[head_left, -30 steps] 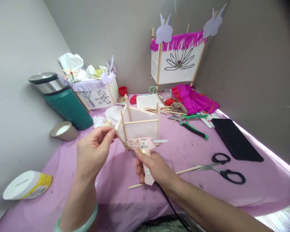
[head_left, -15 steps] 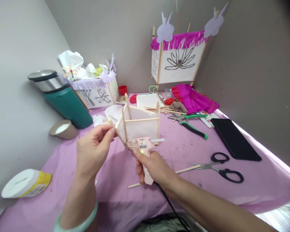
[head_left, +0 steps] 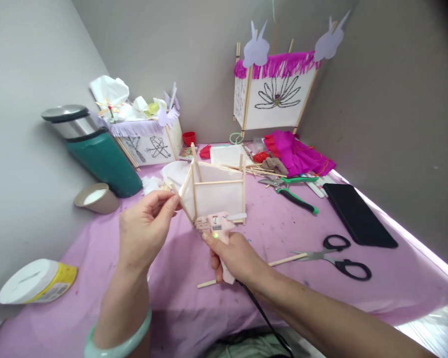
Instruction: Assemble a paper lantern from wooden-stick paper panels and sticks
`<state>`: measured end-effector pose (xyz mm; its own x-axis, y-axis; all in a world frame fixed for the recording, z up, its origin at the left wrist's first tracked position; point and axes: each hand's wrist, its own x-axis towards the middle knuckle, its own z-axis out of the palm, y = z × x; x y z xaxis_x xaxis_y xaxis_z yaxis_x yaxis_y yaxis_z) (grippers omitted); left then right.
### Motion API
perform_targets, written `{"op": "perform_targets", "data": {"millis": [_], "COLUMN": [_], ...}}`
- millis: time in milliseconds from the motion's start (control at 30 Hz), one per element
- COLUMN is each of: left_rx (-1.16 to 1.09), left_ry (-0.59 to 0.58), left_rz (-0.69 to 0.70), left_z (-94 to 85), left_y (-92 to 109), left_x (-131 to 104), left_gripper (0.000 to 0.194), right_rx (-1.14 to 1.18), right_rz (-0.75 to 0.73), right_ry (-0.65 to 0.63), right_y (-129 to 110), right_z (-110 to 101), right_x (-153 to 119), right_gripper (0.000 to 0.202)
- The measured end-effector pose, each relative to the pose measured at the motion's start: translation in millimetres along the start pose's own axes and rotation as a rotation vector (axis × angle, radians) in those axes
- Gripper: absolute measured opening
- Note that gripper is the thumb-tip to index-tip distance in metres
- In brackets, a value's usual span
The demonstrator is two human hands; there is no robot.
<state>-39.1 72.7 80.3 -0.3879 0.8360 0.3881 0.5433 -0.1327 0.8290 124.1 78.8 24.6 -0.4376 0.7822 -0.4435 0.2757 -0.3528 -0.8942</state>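
Observation:
A small box frame of thin wooden sticks with white paper sides (head_left: 219, 199) stands mid-table. My left hand (head_left: 149, 223) is at its left side, thumb and fingers pinched on a wooden stick (head_left: 185, 209) that slants down to the frame's lower left corner. My right hand (head_left: 233, 253) is wrapped round the handle of a pale pink glue gun (head_left: 217, 223) with a lit green light. The gun points left, its nozzle at that lower corner; whether the tip touches the wood is hard to tell. A black cord (head_left: 261, 315) hangs from the handle.
Scissors (head_left: 330, 255) and a loose stick (head_left: 287, 259) lie right, near a black phone (head_left: 358, 214) and green-handled pruners (head_left: 293, 194). A green bottle (head_left: 102, 159), a cup (head_left: 97, 197) and a white-lidded tub (head_left: 37, 281) are left. Two decorated paper lanterns (head_left: 274, 97) (head_left: 145, 141) stand behind.
The glue gun and my right hand have shifted slightly left, and the gun's rear has turned a little. My left hand keeps its pinch on the stick. The view has shifted slightly.

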Motion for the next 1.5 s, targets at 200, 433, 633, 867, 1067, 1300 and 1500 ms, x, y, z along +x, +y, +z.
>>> {"op": "perform_targets", "data": {"millis": [200, 433, 633, 867, 1067, 1300, 1500], "left_rx": [0.000, 0.026, 0.190, 0.171, 0.189, 0.181, 0.183], "left_ry": [-0.005, -0.056, -0.116, -0.120, -0.103, -0.086, -0.056], "left_rz": [-0.001, 0.015, 0.063, 0.060, 0.077, 0.089, 0.089], "left_z": [0.5, -5.1, -12.7, -9.5, -5.3, -1.4, 0.6], "left_y": [-0.5, 3.7, 3.8, 4.5, 9.3, 9.7, 8.0], "left_x": [-0.2, 2.8, 8.4, 6.4, 5.0, 2.0, 1.4], "left_gripper": [0.012, 0.013, 0.016, 0.017, 0.017, 0.018, 0.018], "right_rx": [-0.055, -0.825, -1.321, -0.988, -0.710, -0.589, -0.555], "right_rz": [0.000, -0.465, -0.733, -0.814, -0.405, -0.520, -0.620], "right_ry": [-0.080, -0.028, 0.102, -0.001, 0.616, 0.357, 0.435], "right_y": [-3.9, -12.5, -7.2, -15.0, -13.4, -0.2, 1.9], "right_z": [-1.2, 2.5, 23.0, -24.6, -90.2, -93.3, -93.2], "right_x": [-6.4, -33.5, -23.6, -25.0, 7.2, 16.0, 9.0], "right_gripper": [0.050, 0.040, 0.034, 0.048, 0.033, 0.028, 0.027]}}
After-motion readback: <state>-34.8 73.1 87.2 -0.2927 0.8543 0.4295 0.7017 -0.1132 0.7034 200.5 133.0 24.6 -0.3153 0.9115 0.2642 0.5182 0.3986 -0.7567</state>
